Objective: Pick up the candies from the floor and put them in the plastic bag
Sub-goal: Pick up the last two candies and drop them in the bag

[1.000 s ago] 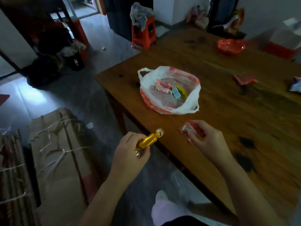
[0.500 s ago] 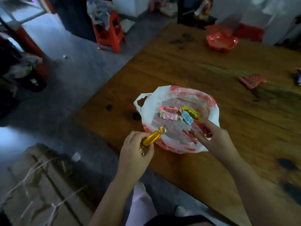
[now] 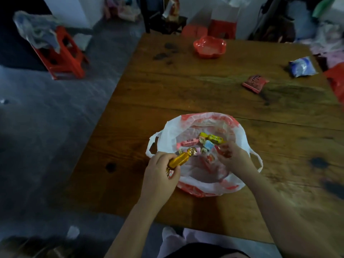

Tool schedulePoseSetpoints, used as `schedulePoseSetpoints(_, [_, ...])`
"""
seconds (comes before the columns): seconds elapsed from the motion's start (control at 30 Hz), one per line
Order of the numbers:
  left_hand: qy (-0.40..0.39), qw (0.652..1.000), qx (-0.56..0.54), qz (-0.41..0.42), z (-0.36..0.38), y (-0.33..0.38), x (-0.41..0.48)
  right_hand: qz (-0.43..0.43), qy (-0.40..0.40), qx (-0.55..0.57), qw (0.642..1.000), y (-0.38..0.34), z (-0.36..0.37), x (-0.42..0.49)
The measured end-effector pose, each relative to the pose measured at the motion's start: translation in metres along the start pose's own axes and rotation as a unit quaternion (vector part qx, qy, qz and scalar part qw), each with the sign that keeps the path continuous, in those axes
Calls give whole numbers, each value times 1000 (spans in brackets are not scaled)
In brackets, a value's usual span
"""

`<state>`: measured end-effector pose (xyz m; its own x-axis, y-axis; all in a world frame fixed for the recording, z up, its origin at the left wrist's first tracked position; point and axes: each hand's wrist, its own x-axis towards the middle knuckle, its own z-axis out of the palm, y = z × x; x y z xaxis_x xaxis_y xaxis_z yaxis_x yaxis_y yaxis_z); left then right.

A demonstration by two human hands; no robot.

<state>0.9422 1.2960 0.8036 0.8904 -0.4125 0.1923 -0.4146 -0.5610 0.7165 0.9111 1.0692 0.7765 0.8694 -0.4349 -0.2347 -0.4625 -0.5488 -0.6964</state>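
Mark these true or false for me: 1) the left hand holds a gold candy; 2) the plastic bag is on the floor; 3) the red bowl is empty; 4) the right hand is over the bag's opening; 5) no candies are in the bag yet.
1) True: the left hand has its grip on the gold foil-wrapped candy.
2) False: the white and red plastic bag sits on the brown wooden table.
3) True: the red scalloped bowl shows nothing inside.
4) True: the right hand is there.
5) False: a yellow wrapped candy and others lie inside.
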Motion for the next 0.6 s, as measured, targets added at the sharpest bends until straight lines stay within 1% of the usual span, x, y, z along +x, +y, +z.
schedulePoseSetpoints(0.07, [-12,1000,2,1,5,0,7,0,20,12,1000,-2,-11,0])
schedulePoseSetpoints(0.17, [-40,999,10,2,17,-1,19,-43,72,-25,996,-2,-27,-2])
schedulePoseSetpoints(0.3, [-92,995,31,6,35,-6,38,-79,114,-54,989,-1,-32,-12])
schedulePoseSetpoints(0.5, [-195,976,92,-11,66,-20,52,-109,121,-77,984,-1,-25,-18])
schedulePoseSetpoints(0.6, [-229,966,118,-19,72,-24,56,-113,124,-60,984,1,-22,-18])
